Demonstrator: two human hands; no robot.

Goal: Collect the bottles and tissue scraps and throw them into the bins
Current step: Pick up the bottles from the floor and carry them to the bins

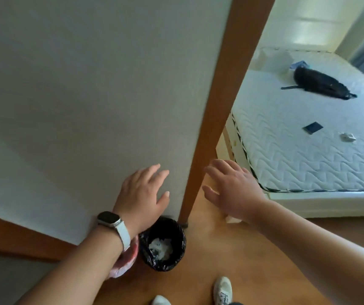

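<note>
- Tissue scraps (pixel 161 247), white and crumpled, lie at the bottom of a black-lined bin (pixel 180 238), at about 6 o'clock from the middle of the view.
- This bin stands on the wooden floor (pixel 231 260), against the wall (pixel 77 106) and just beside the foot of a brown wooden door frame (pixel 220 106).
- A pink-lined bin (pixel 126 266) sits just beside the black one at its 9 o'clock, mostly hidden under the left forearm.
- The left hand (pixel 142 194) reaches forward above the bins with its fingers straight and spread, holding nothing. Whether it touches the wall cannot be told.
- A watch (pixel 110 220) with a white strap is on the left wrist.
- The right hand (pixel 231 190) is stretched out at 3 o'clock of the left, on the other side of the door frame, fingers spread and empty.
- A small pale thing (pixel 232 220) lies on the floor under the right wrist, too hidden to identify.
- A bare quilted mattress (pixel 308 161) fills the 2 o'clock part of the view.
- On it lie a black bag (pixel 319 84) towards the far end, a dark flat item (pixel 312 128) nearer, and a small white item (pixel 348 137) at that item's 4 o'clock.
- Two white shoes (pixel 222 290) show at the bottom edge.
</note>
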